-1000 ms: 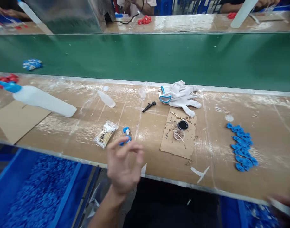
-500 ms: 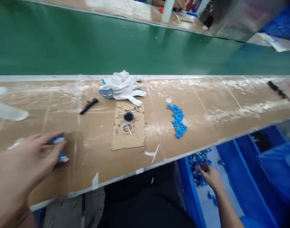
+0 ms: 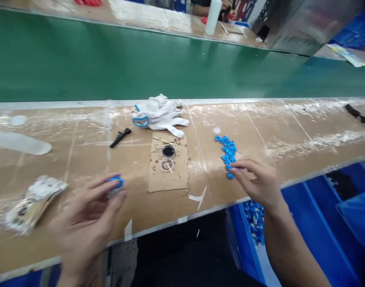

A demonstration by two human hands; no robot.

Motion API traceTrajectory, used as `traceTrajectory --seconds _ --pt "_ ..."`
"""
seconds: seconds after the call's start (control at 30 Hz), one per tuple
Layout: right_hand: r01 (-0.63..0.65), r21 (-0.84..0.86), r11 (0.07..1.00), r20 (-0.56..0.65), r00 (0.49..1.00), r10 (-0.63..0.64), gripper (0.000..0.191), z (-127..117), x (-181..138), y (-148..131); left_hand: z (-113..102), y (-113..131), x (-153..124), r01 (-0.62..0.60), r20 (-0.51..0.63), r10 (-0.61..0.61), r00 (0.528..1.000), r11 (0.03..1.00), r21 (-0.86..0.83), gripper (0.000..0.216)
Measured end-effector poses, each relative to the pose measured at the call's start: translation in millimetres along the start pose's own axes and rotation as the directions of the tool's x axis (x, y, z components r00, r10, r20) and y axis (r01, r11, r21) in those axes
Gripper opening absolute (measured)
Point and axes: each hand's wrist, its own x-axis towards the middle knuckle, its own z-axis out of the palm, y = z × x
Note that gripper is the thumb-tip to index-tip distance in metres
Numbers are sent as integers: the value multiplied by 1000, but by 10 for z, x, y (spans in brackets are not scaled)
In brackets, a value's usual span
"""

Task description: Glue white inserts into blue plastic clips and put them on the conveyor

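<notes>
My left hand (image 3: 89,215), blurred by motion, is raised over the left part of the bench and pinches a small blue part (image 3: 118,181) with a pale underside between thumb and fingers. On the right, my right hand (image 3: 257,179) reaches to the near end of a cluster of small blue parts (image 3: 229,149). Its thumb and forefinger close on a blue part there, mostly hidden by the fingertips. Between the hands lies a piece of cardboard (image 3: 158,181) bearing a dish of black liquid (image 3: 168,151), a second clear dish (image 3: 167,164) and cotton swabs (image 3: 162,140).
White gloves (image 3: 162,115) and a black handle-like piece (image 3: 120,138) lie behind. At left are a bundle of cotton swabs (image 3: 35,203) and a translucent bottle (image 3: 20,142). Blue bins (image 3: 316,235) stand below the bench edge. A green belt (image 3: 110,67) runs beyond; a person works across it.
My right hand has come up from the blue bin to the cluster on the bench. My left hand has moved right with its blue part, uncovering the swab bundle.
</notes>
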Motion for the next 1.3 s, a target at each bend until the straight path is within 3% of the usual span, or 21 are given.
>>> traceTrajectory --seconds 0.07,0.1,0.23,0.37,0.43,0.6,0.8,0.93,1.07,1.17,1.3 --pt "216 14 976 212 954 -214 7 327 220 -202 119 45 -74 -16 -45 15 999 1000 -13 20" --pt "287 27 958 261 923 -284 10 453 298 -282 145 53 -103 5 -56 -5 998 1000 -14 21" --pt "409 63 910 341 849 -405 21 772 458 -494 132 20 -168 135 -54 -136 989 991 -23 42" --pt "530 104 841 390 756 -525 10 980 519 -638 158 -20 -131 189 29 -187 982 980 -56 22" --pt "537 138 832 372 750 -546 8 1056 542 -688 201 -37 -95 191 67 -185 980 977 -94 20" --pt "491 160 856 320 795 -515 13 1166 595 -767 278 -107 -43 178 137 -161 977 976 -126 23" --pt "514 155 844 278 797 -537 15 1274 641 -846 295 -152 -39 158 183 -134 974 980 -122 23" --pt "379 241 893 221 875 -431 12 1251 629 -803 302 -156 -41 143 177 -118 977 980 -135 25" --pt "84 357 930 118 984 -134 9 1210 543 -678 327 -136 -20 161 183 -139 973 980 -117 28" --pt "-118 447 887 94 992 85 5 1224 452 -605 355 -112 4 122 188 -99 977 986 -116 22" --pt "-223 463 858 86 974 208 10 1267 389 -586 379 -101 19 103 183 -79 980 987 -126 20"
